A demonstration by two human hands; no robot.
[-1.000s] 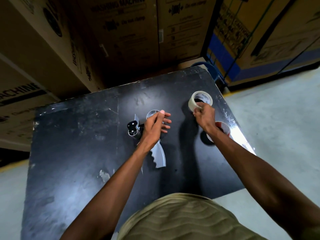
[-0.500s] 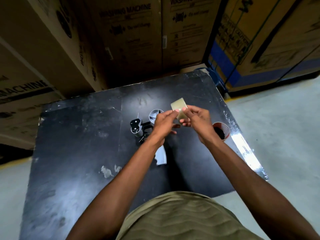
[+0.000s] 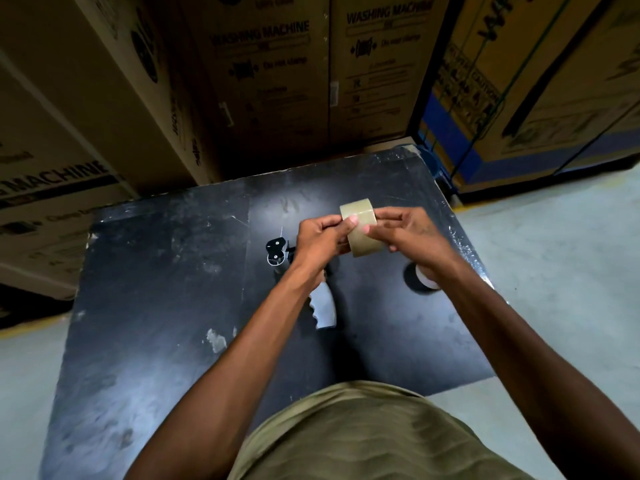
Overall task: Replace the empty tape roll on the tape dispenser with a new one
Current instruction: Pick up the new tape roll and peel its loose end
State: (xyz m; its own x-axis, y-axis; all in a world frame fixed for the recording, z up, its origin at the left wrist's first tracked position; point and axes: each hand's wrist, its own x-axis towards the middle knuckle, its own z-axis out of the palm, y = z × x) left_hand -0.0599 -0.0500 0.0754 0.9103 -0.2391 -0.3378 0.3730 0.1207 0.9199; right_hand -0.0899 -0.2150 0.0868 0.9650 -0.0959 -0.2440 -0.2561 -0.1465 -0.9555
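Observation:
A full roll of tan packing tape (image 3: 360,225) is held on edge above the black table (image 3: 166,271), between both my hands. My left hand (image 3: 320,240) grips its left side with the thumb pressed on the outer band. My right hand (image 3: 403,233) pinches its right side. Beneath my left wrist lies the tape dispenser (image 3: 277,252), its black head at the far end and its grey handle (image 3: 323,308) pointing toward me; its middle is hidden by my hand. The empty tape core (image 3: 424,280) lies on the table under my right wrist, mostly hidden.
Tall cardboard washing-machine boxes (image 3: 270,81) stand right behind the table's far edge. More strapped boxes (image 3: 540,84) stand at the back right on the pale concrete floor (image 3: 568,271). The table's right edge runs close to the empty core.
My right hand lifted the tape roll off the table's right side and brought it to the middle. My left hand left the dispenser and took hold of the roll too, which now stands on edge.

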